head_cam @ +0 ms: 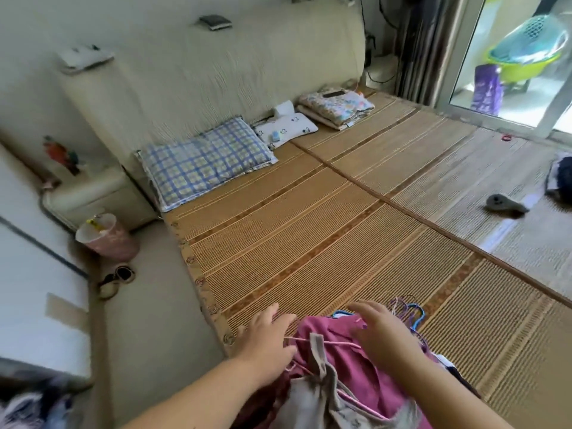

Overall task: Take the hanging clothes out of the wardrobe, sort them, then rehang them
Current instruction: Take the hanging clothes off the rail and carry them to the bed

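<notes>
A pile of clothes on hangers lies on the bamboo mat (pixel 309 230) at the near edge of the bed. On top are a magenta garment (pixel 359 366) and a grey strappy garment (pixel 318 394) on a thin pink hanger. Blue and purple hanger hooks (pixel 408 311) stick out beyond the pile. My left hand (pixel 266 332) lies at the pile's left edge with fingers stretched over the mat. My right hand (pixel 380 329) hovers over the magenta garment with fingers spread, holding nothing. More clothes (pixel 34 410) show blurred at the bottom left.
A checked pillow (pixel 204 159), a small white pillow (pixel 288 126) and a folded floral quilt (pixel 337 108) lie by the headboard. A grey object (pixel 504 205) and dark clothing (pixel 560 178) are at the right. A pink bin (pixel 106 235) and shoes (pixel 116 278) stand on the floor at left.
</notes>
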Demonstrator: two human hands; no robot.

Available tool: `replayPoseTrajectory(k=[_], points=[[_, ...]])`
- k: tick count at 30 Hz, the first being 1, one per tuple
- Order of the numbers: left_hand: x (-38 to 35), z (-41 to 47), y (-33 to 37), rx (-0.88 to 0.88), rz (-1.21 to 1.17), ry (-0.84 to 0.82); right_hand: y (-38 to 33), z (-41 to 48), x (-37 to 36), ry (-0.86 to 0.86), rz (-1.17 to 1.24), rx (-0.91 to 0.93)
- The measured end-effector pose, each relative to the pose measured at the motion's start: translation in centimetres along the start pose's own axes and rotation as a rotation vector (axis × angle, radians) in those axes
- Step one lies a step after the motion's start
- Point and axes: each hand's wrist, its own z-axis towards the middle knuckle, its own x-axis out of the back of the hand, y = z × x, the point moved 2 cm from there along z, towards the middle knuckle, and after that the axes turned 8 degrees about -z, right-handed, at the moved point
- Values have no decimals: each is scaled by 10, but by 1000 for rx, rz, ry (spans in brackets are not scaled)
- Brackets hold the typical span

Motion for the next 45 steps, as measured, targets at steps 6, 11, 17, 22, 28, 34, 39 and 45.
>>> replayPoseTrajectory(k=[6, 11, 17, 22, 28, 34, 39, 45], points=[[133, -94, -49, -6, 5, 295, -174, -2, 64, 118, -89, 430], [237, -187, -127, 65, 28, 581, -336, -24, 88, 196, -141, 753], [329, -285, -240, 247, 104, 878, -522, -62, 77, 295, -153, 1035], [408, -364, -327, 401, 160, 1151, -673, -91, 64, 384, -148, 1250], [505, -454, -398, 587, 199, 1471, -823, -128, 75, 460, -21, 1441], [579, -507, -447, 789, 338, 1586, -951, -135, 94, 441, 167, 1593], [628, -532, -485, 875, 589, 1527, -1069, -116, 96, 413, 195, 1740], [677, -544, -535, 1047, 535, 1395, -1210, -101, 107, 217, 327, 1849]])
